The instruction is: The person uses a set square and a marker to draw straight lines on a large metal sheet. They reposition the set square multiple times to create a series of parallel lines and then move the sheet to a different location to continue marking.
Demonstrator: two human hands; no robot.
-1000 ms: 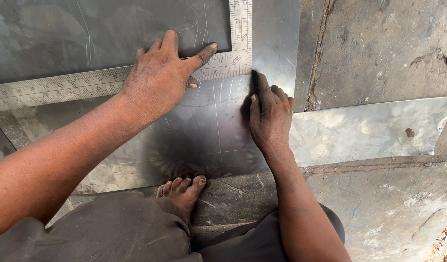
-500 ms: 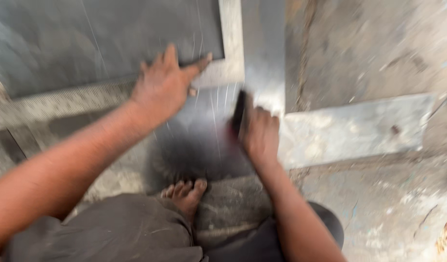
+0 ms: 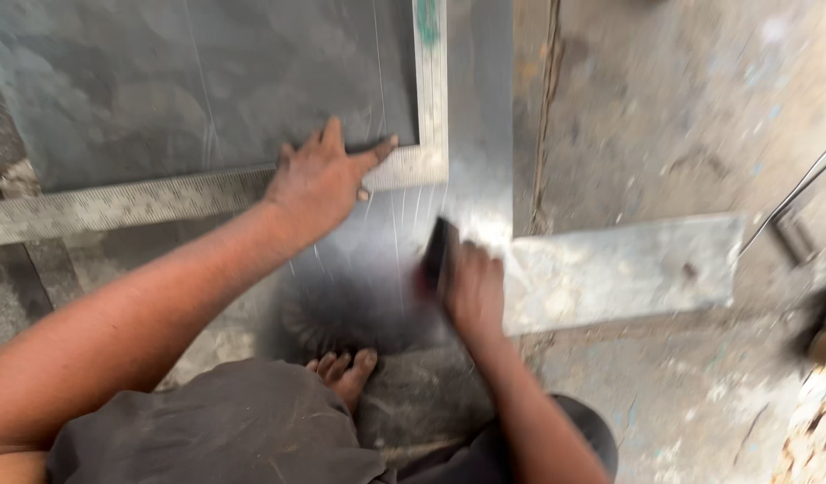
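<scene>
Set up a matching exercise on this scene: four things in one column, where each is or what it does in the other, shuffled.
1. left hand
2. right hand
3. bare foot
4. steel square

a. lies flat on the metal sheet
b. presses down on the square
c. grips a dark tool
d. rests at the sheet's near edge

Pairs: 1-b, 2-c, 3-d, 4-a

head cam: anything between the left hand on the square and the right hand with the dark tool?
Only bare sheet metal with faint scribed lines, seen in the head view. The left hand presses the steel square; the right hand grips the dark tool.
</scene>
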